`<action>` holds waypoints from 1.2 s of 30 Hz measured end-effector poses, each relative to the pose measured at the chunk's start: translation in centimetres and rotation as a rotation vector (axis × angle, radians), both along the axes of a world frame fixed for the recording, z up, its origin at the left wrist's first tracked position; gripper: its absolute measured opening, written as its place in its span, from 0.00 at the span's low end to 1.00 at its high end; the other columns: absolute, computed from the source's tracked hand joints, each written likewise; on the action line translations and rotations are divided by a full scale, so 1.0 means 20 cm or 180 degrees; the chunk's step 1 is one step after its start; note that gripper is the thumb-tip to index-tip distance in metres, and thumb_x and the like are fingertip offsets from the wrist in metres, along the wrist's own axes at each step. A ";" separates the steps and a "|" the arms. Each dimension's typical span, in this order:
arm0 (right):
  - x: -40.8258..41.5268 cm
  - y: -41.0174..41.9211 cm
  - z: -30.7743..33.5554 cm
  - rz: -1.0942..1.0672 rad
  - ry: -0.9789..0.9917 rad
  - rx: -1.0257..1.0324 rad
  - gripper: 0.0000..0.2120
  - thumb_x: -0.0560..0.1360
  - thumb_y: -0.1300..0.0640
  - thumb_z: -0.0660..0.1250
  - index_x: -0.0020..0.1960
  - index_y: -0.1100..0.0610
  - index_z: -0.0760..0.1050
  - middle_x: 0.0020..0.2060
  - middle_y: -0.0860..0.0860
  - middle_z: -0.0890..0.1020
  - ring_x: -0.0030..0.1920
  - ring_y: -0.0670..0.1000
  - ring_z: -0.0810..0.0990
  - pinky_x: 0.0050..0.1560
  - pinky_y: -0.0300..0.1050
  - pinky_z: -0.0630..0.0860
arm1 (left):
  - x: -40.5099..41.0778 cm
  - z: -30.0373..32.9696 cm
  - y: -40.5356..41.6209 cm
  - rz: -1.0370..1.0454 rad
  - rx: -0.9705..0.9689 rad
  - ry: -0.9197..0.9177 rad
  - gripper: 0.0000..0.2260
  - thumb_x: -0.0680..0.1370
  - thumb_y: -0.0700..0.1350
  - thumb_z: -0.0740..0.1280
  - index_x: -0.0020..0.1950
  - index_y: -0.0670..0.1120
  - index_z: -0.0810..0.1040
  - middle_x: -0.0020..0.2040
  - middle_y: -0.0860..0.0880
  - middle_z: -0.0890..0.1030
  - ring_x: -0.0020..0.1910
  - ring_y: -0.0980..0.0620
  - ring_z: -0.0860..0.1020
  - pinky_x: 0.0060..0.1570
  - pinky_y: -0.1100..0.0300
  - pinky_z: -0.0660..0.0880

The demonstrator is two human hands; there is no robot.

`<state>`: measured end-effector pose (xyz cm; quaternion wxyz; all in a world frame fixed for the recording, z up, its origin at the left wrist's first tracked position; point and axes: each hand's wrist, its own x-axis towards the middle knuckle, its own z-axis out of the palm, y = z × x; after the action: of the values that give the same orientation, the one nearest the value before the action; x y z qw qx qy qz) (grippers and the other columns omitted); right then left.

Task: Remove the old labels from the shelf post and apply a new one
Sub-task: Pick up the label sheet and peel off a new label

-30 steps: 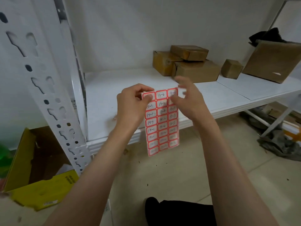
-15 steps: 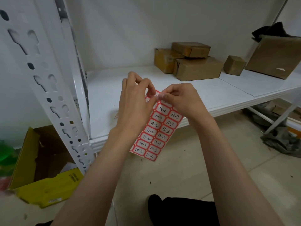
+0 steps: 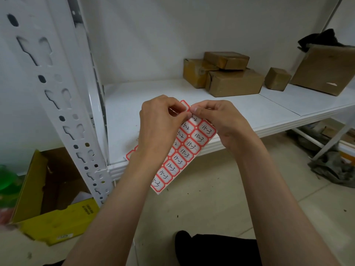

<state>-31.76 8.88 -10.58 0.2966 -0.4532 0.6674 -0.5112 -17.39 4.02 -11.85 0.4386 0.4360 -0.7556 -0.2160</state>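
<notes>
1. Since a second ago, the label sheet [image 3: 184, 148] has tilted from hanging straight to slanting, in front of the shelf [image 3: 221, 112] edge.
2. Its left columns hide behind the left hand [image 3: 159, 123].
3. Both hands' curled fingers pinch its top corner; the right hand [image 3: 221, 120] meets the left there.
4. The shelf post [image 3: 57, 96] stands well left.

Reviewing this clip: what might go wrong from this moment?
Both hands, left hand and right hand, pinch at the top corner of the label sheet. The label being picked there could tear or curl onto itself. The sheet hangs tilted from that one grip, so it may crease. The shelf post sits off to the left, so the label must travel before sticking.
</notes>
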 end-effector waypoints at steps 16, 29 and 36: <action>-0.01 0.00 0.00 0.0199 -0.0095 0.0076 0.06 0.78 0.56 0.70 0.48 0.53 0.86 0.42 0.49 0.88 0.44 0.53 0.87 0.47 0.46 0.82 | 0.02 0.00 0.01 -0.0006 0.0062 -0.0015 0.10 0.80 0.49 0.70 0.57 0.47 0.86 0.53 0.48 0.86 0.42 0.56 0.79 0.49 0.65 0.76; 0.03 0.00 0.01 0.0180 0.0150 -0.0032 0.06 0.78 0.57 0.70 0.45 0.54 0.85 0.42 0.48 0.86 0.47 0.53 0.85 0.52 0.48 0.80 | 0.02 -0.01 -0.01 -0.0004 0.0172 0.0129 0.08 0.80 0.49 0.70 0.54 0.49 0.87 0.43 0.56 0.81 0.34 0.62 0.76 0.39 0.74 0.69; 0.04 -0.01 0.01 0.0102 0.0191 -0.0035 0.04 0.77 0.58 0.71 0.46 0.58 0.84 0.41 0.48 0.86 0.45 0.51 0.84 0.46 0.44 0.77 | 0.02 -0.01 0.00 -0.0045 0.0286 0.0273 0.06 0.80 0.48 0.70 0.52 0.49 0.86 0.43 0.56 0.80 0.36 0.62 0.77 0.40 0.74 0.70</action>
<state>-31.03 8.71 -10.41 0.2821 -0.4806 0.6658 -0.4962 -17.09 3.93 -12.09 0.4490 0.4403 -0.7287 -0.2712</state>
